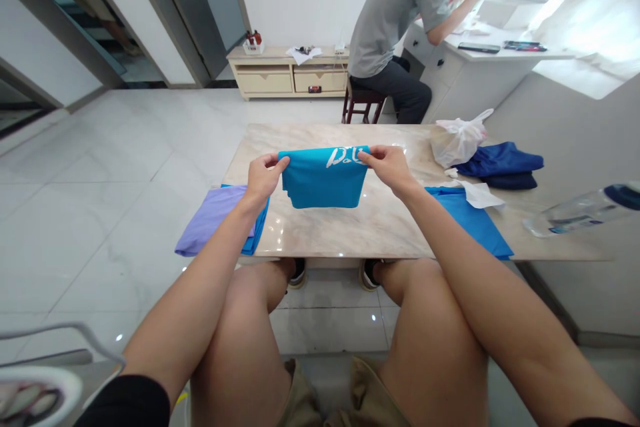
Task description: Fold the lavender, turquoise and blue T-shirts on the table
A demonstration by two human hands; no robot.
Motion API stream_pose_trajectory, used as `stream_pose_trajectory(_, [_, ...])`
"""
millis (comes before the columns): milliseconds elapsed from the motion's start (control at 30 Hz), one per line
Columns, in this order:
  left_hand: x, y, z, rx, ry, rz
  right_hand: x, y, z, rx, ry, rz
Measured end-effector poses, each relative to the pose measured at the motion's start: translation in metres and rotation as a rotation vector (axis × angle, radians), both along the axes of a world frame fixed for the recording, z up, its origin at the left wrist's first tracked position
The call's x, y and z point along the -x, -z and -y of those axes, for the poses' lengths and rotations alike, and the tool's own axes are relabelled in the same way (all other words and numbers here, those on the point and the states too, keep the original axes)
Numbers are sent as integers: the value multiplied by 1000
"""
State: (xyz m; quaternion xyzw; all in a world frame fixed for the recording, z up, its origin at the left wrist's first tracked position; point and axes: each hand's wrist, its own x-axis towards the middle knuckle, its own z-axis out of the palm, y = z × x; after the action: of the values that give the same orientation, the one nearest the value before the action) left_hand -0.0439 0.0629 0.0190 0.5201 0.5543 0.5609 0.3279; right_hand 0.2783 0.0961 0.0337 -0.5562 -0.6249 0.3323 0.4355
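Observation:
A folded blue cloth (325, 180) with white lettering along its upper edge hangs between my two hands over the middle of the table. My left hand (265, 177) pinches its upper left corner between thumb and fingers. At the upper right corner, my right hand (390, 165) grips it the same way, thumb by the lettering. Below my left forearm lies a folded purple cloth (213, 217) on top of blue fabric. Beside my right forearm another folded blue cloth (467, 220) rests on the table, with a white tissue (481, 195) partly over it.
The marble-patterned table (310, 237) stands before my knees. On its right are a white plastic bag (457, 140), dark blue fabric (503, 163) and a clear bottle (575, 213). Beyond, a person in grey (395, 13) sits at a white desk (505, 57). A low cabinet (267, 83) lines the wall.

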Motion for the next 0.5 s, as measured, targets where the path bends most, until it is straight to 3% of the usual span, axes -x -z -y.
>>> stream_pose_trajectory(167, [-4,-7,0,-98,-20,-24,-2,-2,-2,-195,60,74])
stream_pose_trajectory(367, [-14,-11,2,-49,18,45,-5,-3,0,-102,44,-18])
stream_pose_trajectory(500, [-15,2,-1,49,38,62,-6,8,-1,-41,76,3])
